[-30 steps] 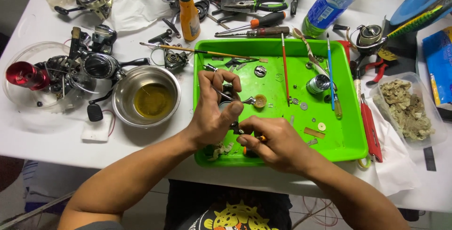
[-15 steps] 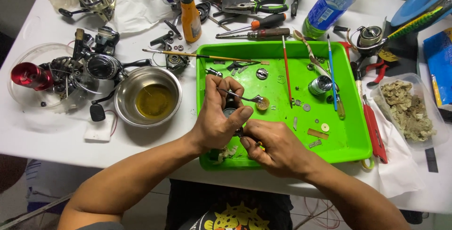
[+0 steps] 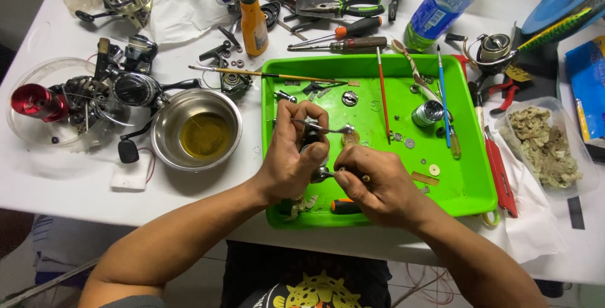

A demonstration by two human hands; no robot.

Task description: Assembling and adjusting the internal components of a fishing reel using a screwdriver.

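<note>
A small dark fishing-reel part (image 3: 313, 139) with a thin metal arm is gripped in the left hand (image 3: 293, 157), fingers curled closed around it, above the near-left part of the green tray (image 3: 466, 185). The right hand (image 3: 372, 182) is closed in a pinch around a slim tool whose tip meets the part at a shiny metal piece (image 3: 322, 173) between the two hands; the tool itself is mostly hidden by the fingers. Both hands touch or nearly touch each other.

Just under the hands, against the tray's near rim, an orange-and-black tool handle (image 3: 343, 206) and a crumpled scrap (image 3: 302, 206) are lying. To the right, open tray floor is left, dotted with small washers (image 3: 433, 170) and screws. Farther right a silver spool (image 3: 427, 113) stands beside a blue-handled brush (image 3: 443, 97); a red-handled brush (image 3: 382, 94) lies to the left of it, both running near to far. A long brush (image 3: 265, 74) crosses the far-left rim.

Left of the tray, just beside its edge, a steel bowl (image 3: 197, 129) of yellowish oil is set, with dismantled reels (image 3: 113, 91) beyond it. Past the far rim screwdrivers (image 3: 337, 45), pliers (image 3: 343, 7) and an orange bottle (image 3: 252, 21) are crowded. Right of the tray, red-handled cutters (image 3: 496, 169) and a clear tub (image 3: 545, 147) of used wadding are placed near the table edge.
</note>
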